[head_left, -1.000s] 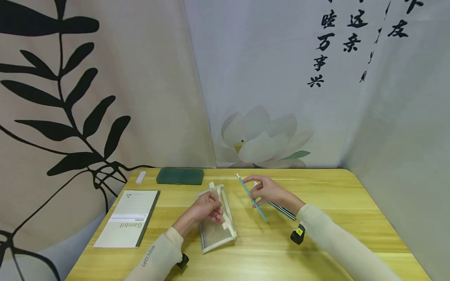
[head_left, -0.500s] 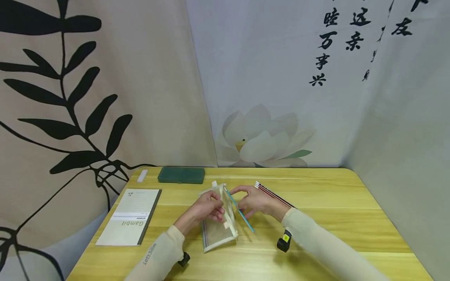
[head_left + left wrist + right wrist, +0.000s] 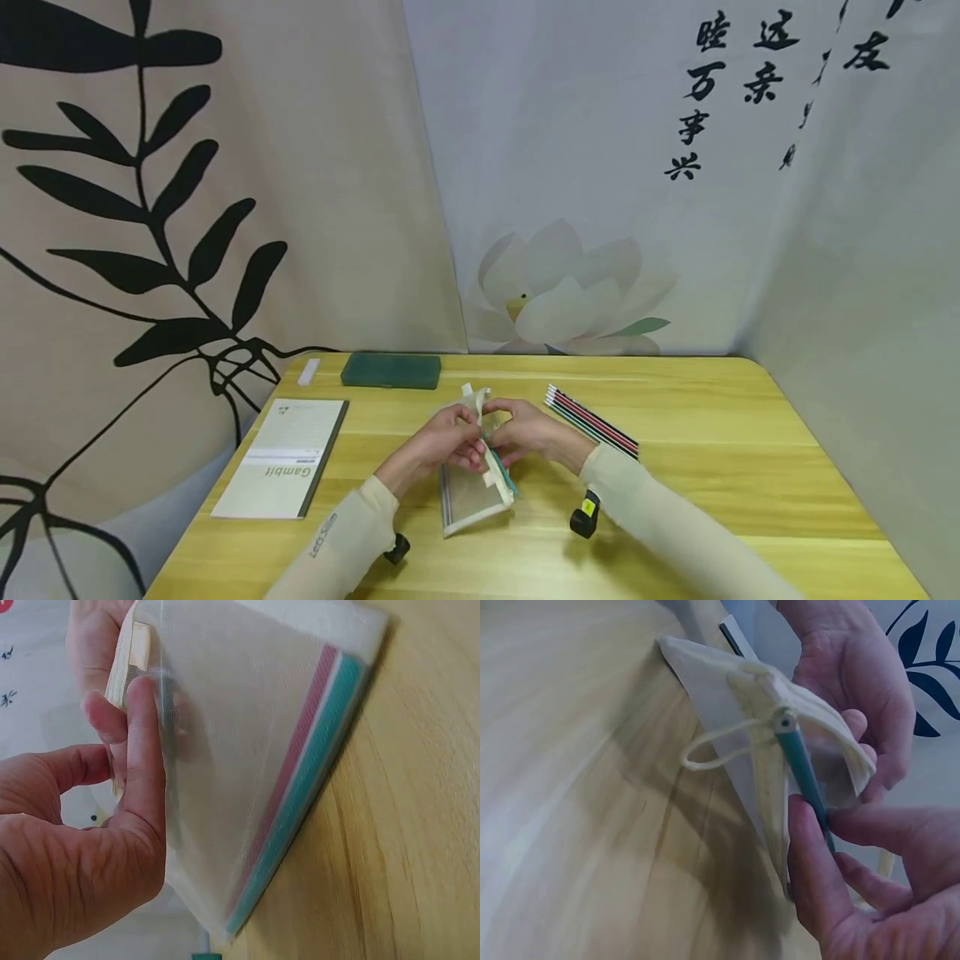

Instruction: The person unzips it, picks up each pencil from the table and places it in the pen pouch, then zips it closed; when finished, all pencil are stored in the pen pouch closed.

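Observation:
A pale mesh zip pouch with pink and teal stripes stands tilted over the table, its mouth spread apart in the right wrist view. My left hand pinches one edge of that mouth between thumb and fingers. On the opposite side, my right hand holds a teal pencil between thumb and fingers. The pencil lies along the pouch's opening, its flat end by the zip end, where a cord loop hangs. Part of the pencil is hidden behind my right fingers.
Several striped pencils lie side by side right of the pouch. At left is a notebook. Along the back edge are a dark green case and a small white block. A printed curtain hangs behind the table.
My right hand has carried the teal pencil leftward from over the other pencils to the pouch's mouth. My left hand keeps its hold on the pouch edge.

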`<act>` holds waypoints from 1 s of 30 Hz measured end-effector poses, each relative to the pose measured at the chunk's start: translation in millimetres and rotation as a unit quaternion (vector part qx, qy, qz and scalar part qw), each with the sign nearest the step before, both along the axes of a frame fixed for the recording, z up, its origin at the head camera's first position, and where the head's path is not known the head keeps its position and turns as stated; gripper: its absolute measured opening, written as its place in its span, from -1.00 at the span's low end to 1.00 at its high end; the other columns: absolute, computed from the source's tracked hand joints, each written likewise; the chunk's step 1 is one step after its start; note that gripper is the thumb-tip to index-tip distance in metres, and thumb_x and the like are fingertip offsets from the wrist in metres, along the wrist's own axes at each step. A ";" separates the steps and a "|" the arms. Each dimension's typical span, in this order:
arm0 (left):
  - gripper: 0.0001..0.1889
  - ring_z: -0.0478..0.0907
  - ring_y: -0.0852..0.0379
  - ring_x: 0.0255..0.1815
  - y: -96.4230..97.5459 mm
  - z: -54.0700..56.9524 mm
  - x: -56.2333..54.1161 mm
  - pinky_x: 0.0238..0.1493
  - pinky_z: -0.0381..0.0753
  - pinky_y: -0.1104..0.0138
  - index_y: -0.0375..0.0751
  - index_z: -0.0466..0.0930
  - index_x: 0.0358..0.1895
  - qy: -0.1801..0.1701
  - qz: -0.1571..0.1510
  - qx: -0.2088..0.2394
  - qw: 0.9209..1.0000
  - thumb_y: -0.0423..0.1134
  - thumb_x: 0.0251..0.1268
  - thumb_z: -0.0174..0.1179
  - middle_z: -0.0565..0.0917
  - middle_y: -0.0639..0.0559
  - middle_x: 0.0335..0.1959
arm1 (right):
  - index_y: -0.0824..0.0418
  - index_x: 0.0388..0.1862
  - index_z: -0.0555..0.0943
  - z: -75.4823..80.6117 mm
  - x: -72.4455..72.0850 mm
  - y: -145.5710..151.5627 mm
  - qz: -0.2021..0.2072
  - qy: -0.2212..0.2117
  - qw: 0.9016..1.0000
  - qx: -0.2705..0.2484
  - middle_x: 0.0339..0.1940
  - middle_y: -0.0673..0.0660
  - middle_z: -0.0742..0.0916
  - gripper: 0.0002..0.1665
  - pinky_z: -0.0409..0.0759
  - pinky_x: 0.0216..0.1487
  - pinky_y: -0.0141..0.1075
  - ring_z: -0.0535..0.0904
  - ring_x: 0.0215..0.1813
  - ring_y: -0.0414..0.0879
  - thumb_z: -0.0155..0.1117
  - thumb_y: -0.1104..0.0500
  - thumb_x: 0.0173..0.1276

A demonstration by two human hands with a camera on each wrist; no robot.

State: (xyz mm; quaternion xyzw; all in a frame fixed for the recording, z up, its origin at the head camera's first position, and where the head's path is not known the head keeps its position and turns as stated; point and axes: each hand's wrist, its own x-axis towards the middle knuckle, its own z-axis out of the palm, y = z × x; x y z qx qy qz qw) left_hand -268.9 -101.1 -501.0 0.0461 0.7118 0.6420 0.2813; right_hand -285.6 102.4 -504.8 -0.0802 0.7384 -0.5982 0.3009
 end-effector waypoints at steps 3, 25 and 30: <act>-0.75 0.67 0.21 -0.56 0.5 0.2 0.2 -0.34 0.88 0.26 -0.35 0.28 0.15 0.000 -0.004 0.000 1.000 -0.37 0.55 0.03 0.69 -0.02 -0.48 | 0.16 0.46 0.47 -1.7 0.1 -3.2 -0.005 0.004 1.000 0.000 -0.09 0.34 0.77 -0.20 0.86 -0.33 -0.19 0.80 -0.30 0.02 0.29 0.42 0.18; -0.75 0.65 0.21 -0.59 -1.7 4.3 2.2 -0.38 0.86 0.28 -0.33 0.24 0.12 0.012 0.007 0.025 1.000 -0.39 0.51 0.03 0.67 0.00 -0.52 | 0.32 0.29 0.57 2.8 15.1 3.4 -0.037 0.059 0.997 -0.029 -0.18 0.26 0.84 -0.53 0.89 -0.18 -0.12 0.81 -0.18 0.00 0.30 0.39 0.40; -0.74 0.65 0.20 -0.58 -6.0 -0.4 0.6 -0.34 0.87 0.26 -0.33 0.25 0.14 0.007 0.017 0.026 1.000 -0.37 0.54 0.04 0.66 -0.01 -0.49 | 0.38 0.33 0.52 12.7 13.6 26.5 -0.049 0.067 0.996 -0.026 0.10 0.46 0.76 -0.52 0.89 -0.08 -0.04 0.79 0.04 0.22 0.32 0.28 0.50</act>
